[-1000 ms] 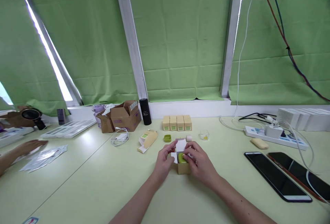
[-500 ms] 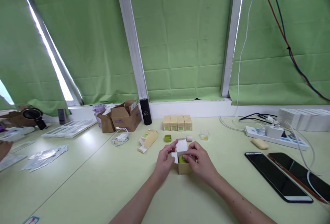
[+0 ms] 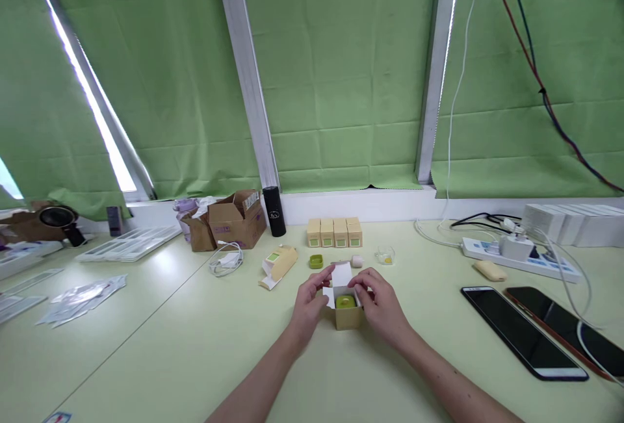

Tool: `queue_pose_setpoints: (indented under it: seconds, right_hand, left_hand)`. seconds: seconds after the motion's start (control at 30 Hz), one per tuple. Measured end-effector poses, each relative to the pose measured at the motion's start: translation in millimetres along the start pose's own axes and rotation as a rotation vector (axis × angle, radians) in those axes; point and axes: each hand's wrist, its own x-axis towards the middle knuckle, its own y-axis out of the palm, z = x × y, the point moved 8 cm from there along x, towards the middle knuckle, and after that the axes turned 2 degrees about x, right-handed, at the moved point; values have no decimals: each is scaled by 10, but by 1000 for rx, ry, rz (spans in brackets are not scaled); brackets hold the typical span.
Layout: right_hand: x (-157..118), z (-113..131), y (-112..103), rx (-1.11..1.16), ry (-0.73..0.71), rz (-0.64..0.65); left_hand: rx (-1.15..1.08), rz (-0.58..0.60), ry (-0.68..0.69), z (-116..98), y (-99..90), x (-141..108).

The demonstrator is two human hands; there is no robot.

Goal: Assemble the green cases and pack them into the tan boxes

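Note:
In front of me stands a small kraft cardboard box [image 3: 348,321], its white-lined flaps open upward. A green rounded case [image 3: 346,301] sits inside it. My left hand [image 3: 310,303] holds the box by its left flap, thumb and fingers on either side. With bent fingers, my right hand [image 3: 380,303] grips the box at its right edge or flap; the exact contact is partly hidden. Just behind the box lie a small green open case [image 3: 316,261], a white cylindrical piece [image 3: 357,260] and a clear cup [image 3: 385,255] with something yellow in it.
Several small boxes [image 3: 334,232] stand in a row at the back. An opened box [image 3: 278,267] lies left of centre, near a white cable [image 3: 227,259] and a brown carton [image 3: 238,218]. Two phones [image 3: 524,332] and a power strip [image 3: 521,259] are on the right.
My right hand has drawn back from the green case to the box's right edge, leaving the case in plain sight. Another person's hand at the far left is out of view.

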Motion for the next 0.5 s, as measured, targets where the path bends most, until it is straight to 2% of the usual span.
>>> queue_pose_setpoints:
  seconds: [0.27,0.5]
  right_hand:
    - [15,-168,-112,58,51,-120]
    - [9,-169,-143,90,70,-160]
  left_hand:
    - [-32,-10,0,21,-26,15]
    - [-48,-3,-22,21,4,9]
